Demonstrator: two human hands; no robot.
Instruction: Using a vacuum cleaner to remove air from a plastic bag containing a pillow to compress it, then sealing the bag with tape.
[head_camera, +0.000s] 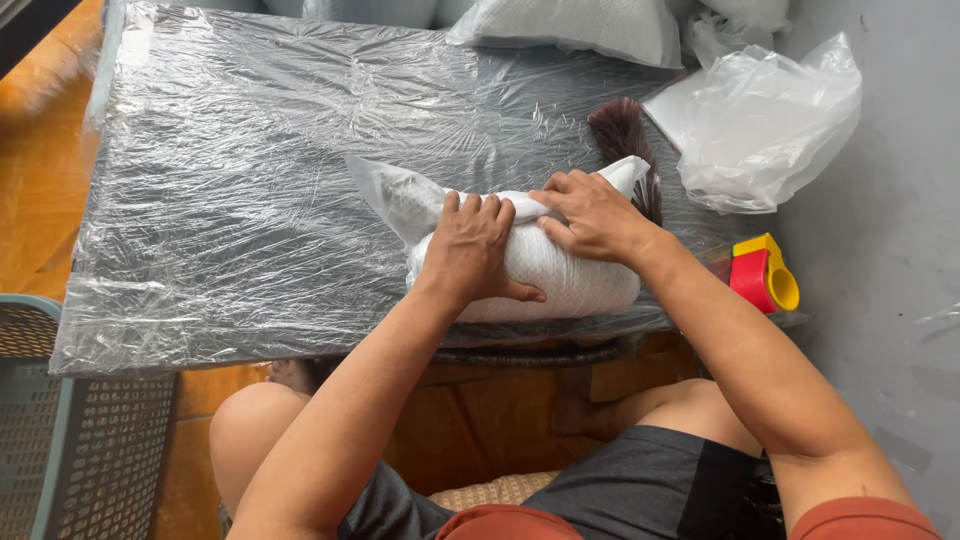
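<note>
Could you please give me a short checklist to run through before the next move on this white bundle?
1. Left hand flat on the white mesh-wrapped bundle: ok.
2. Right hand gripping the bundle's top fold: ok.
3. Bundle fully on the plastic-film-covered table: ok, though near the front edge.
4. Red and yellow tape dispenser beside the right forearm: ok.
5. Brown bristle brush clear of the bundle: not ok, it lies partly behind it.
6. Wrap closed underneath: cannot tell.
</note>
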